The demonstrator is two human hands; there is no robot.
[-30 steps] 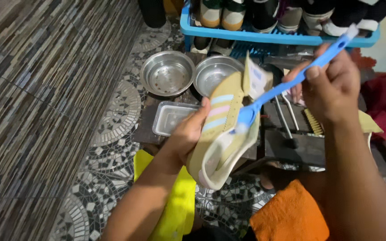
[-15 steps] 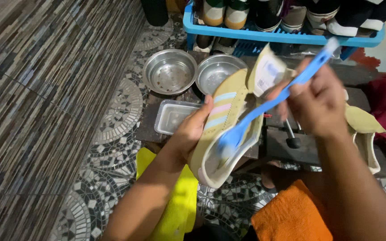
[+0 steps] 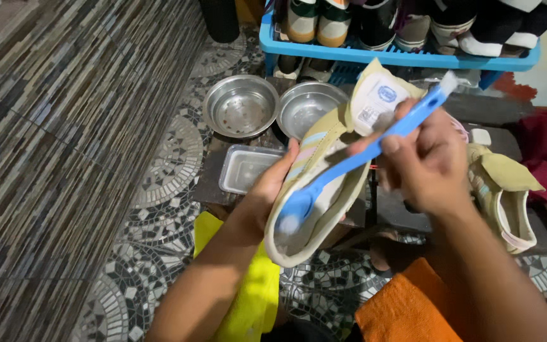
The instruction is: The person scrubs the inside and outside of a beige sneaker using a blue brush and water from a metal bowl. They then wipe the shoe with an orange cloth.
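Blue brush (image 3: 349, 166) head has slid from mid-shoe down into the heel of the beige shoe (image 3: 316, 190). Right hand (image 3: 428, 158) grips the handle; left hand (image 3: 267, 190) clamps the shoe, held above the mosaic floor (image 3: 159, 215). Scrubbing ongoing.

My left hand (image 3: 267, 193) & right hand (image 3: 428, 158): both bare, no gloves, rings or watch that I can see. Forearms bare too, no sleeves all the way back from my fingers to the frame edge. Nails short, plain. Below my wrists: yellow cloth (image 3: 248, 297) under the left forearm, orange cloth (image 3: 406, 307) by the right, prob. my clothing, can't tell which garment.
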